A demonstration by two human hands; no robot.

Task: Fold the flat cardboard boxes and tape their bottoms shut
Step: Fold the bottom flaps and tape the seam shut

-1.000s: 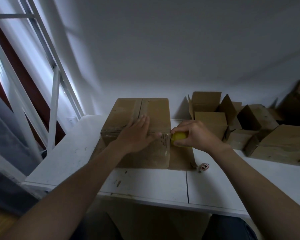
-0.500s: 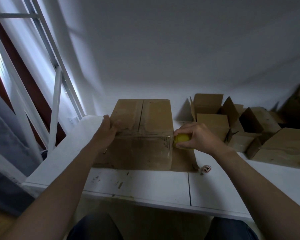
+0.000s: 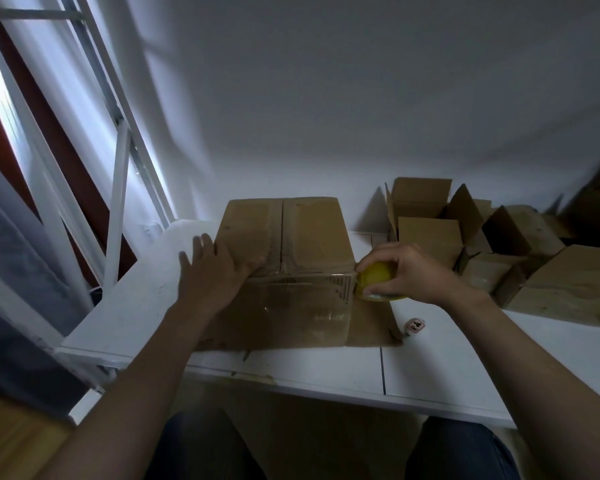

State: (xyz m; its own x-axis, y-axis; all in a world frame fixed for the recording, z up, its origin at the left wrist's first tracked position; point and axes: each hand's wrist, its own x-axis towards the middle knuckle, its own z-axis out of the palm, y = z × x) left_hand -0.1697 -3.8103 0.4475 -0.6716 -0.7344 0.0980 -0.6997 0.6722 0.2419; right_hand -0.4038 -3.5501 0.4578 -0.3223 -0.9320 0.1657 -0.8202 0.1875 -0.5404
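Note:
A folded cardboard box (image 3: 302,258) stands bottom-up on the white table (image 3: 447,375), with a strip of clear tape running across its near top edge. My left hand (image 3: 215,271) lies flat on the box's left top corner, fingers spread straight. My right hand (image 3: 409,271) grips a yellow tape dispenser (image 3: 373,280) at the box's right edge, where the tape strip ends. A flat piece of cardboard (image 3: 371,323) lies under the box and sticks out to the right.
Several folded and open cardboard boxes (image 3: 426,223) crowd the table's right back, with a larger box (image 3: 568,285) nearer. A small white object with red print (image 3: 414,326) lies right of the flat cardboard. A window frame (image 3: 118,188) stands at left.
My left hand slid left along the tape from the box's middle to its left corner, then settled on top. My right hand with the dispenser stayed at the right edge.

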